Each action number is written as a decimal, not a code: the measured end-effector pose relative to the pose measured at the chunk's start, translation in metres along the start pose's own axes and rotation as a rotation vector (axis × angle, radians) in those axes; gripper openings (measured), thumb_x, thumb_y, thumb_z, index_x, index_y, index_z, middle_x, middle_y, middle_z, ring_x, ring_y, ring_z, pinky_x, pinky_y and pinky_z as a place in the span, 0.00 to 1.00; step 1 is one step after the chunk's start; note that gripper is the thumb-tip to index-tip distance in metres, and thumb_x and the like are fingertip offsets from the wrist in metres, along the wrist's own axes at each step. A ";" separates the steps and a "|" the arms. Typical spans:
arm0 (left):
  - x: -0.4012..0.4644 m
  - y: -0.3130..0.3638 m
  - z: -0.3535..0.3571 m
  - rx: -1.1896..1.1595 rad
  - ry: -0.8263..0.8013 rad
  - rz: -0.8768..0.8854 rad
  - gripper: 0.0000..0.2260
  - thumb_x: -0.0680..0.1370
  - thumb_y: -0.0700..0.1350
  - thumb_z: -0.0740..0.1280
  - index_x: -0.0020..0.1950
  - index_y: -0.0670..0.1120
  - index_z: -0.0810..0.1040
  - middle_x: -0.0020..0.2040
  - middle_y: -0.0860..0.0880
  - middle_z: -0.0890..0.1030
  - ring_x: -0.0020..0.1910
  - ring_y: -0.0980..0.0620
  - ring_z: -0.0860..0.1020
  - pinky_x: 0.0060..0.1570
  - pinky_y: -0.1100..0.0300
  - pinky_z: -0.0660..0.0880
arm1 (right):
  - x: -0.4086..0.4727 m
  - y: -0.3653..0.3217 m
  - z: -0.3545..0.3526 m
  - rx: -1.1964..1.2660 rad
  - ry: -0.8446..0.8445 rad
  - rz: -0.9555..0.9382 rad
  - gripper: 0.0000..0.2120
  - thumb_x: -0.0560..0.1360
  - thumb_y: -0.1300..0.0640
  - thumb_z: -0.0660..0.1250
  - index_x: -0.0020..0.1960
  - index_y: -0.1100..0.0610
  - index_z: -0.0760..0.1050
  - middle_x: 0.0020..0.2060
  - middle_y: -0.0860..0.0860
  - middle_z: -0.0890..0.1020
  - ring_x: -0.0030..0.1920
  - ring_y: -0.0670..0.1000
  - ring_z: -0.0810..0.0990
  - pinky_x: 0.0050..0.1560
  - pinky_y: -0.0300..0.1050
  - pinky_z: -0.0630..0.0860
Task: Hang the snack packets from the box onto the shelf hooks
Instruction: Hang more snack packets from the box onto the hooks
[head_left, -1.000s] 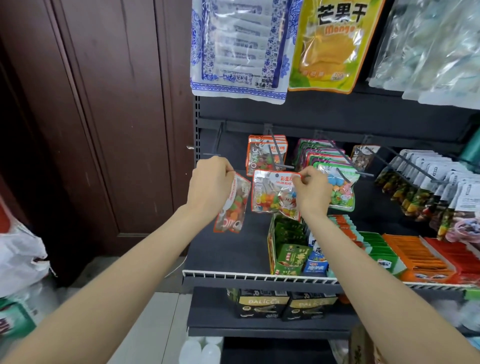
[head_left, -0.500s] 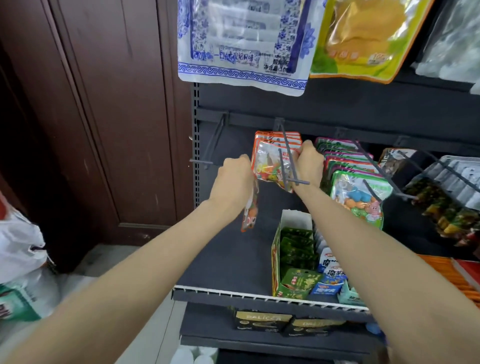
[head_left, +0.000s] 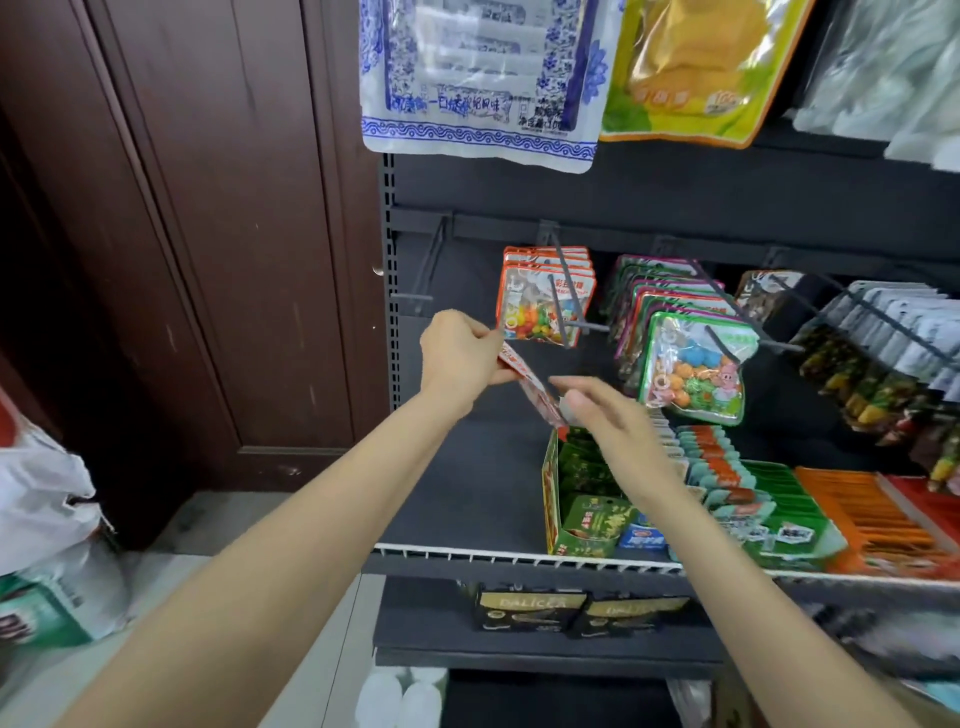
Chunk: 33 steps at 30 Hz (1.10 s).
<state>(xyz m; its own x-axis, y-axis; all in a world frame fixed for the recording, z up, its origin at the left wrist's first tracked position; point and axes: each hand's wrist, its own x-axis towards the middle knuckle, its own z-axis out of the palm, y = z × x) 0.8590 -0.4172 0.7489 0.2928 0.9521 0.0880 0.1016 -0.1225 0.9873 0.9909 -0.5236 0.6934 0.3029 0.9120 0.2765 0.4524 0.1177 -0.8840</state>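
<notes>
On the left stands a dark brown wooden door (head_left: 197, 234) with raised panels, and it reaches down to a pale grey floor (head_left: 171, 566). Beside the door rises a black metal shelf unit (head_left: 467, 467) with a perforated upright post (head_left: 388, 270) and a white wire rail (head_left: 519, 557) along the front edge of its board. A white plastic bag (head_left: 36, 493) lies at the far left on the floor, and the light is soft and even.

candy packets (head_left: 543, 301) hang on a hook (head_left: 569, 291); left of that hook, an empty hook (head_left: 423, 278); right, ring-candy packets (head_left: 691, 364); below, a snack box (head_left: 576, 499) on the shelf (head_left: 467, 478).
</notes>
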 end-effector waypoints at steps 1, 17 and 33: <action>-0.004 0.000 0.000 -0.025 -0.010 -0.029 0.11 0.77 0.35 0.65 0.34 0.37 0.76 0.37 0.41 0.81 0.34 0.48 0.83 0.34 0.56 0.82 | -0.007 -0.001 0.001 -0.003 -0.055 0.006 0.15 0.76 0.45 0.64 0.62 0.44 0.73 0.60 0.42 0.76 0.61 0.41 0.74 0.58 0.39 0.71; -0.022 -0.018 -0.023 0.419 -0.404 0.389 0.25 0.74 0.43 0.71 0.67 0.58 0.68 0.48 0.46 0.80 0.43 0.52 0.79 0.43 0.68 0.74 | -0.008 -0.027 -0.021 0.011 0.327 -0.036 0.06 0.76 0.61 0.66 0.43 0.53 0.76 0.39 0.47 0.81 0.40 0.43 0.78 0.38 0.33 0.73; -0.002 -0.033 -0.002 0.368 -0.238 0.415 0.17 0.78 0.38 0.66 0.65 0.51 0.76 0.56 0.48 0.80 0.50 0.50 0.81 0.54 0.59 0.78 | 0.011 -0.004 -0.013 -0.324 0.422 -0.139 0.17 0.78 0.65 0.62 0.65 0.52 0.74 0.34 0.46 0.68 0.33 0.43 0.66 0.37 0.25 0.65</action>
<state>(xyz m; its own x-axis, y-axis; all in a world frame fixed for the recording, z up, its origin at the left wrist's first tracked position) 0.8535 -0.4149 0.7168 0.5790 0.7204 0.3818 0.2431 -0.5995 0.7626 1.0035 -0.5195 0.7045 0.5018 0.6516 0.5688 0.7273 0.0381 -0.6853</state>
